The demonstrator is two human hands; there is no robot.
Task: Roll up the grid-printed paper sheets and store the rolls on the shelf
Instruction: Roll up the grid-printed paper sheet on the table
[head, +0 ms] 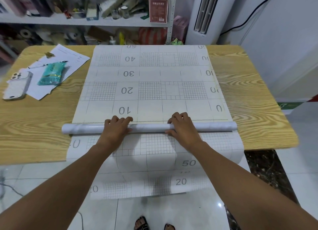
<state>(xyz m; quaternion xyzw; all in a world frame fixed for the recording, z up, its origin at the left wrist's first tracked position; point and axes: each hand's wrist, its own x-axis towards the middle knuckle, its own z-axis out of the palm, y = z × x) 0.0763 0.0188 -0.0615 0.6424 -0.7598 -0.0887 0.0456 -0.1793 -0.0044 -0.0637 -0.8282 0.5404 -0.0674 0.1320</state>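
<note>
A grid-printed paper sheet (151, 78) lies flat across the wooden table (249, 95), running from its far edge to the middle. A thin white roll (149, 127) lies crosswise at the sheet's near end. My left hand (117, 126) and my right hand (182, 126) both grip the roll from above, fingers curled over its far side and thumbs on the near side. Another grid-printed sheet (154, 160) lies under the roll and hangs off the table's near edge toward the floor. The shelf (86, 20) stands behind the table, crowded with items.
At the table's left lie a phone (18, 85), a teal packet (51, 73) and loose white papers (68, 57). A red box (158, 8) stands on the shelf. A white air conditioner (206, 12) stands at the back right. My sandalled feet (153, 224) are on the tiled floor.
</note>
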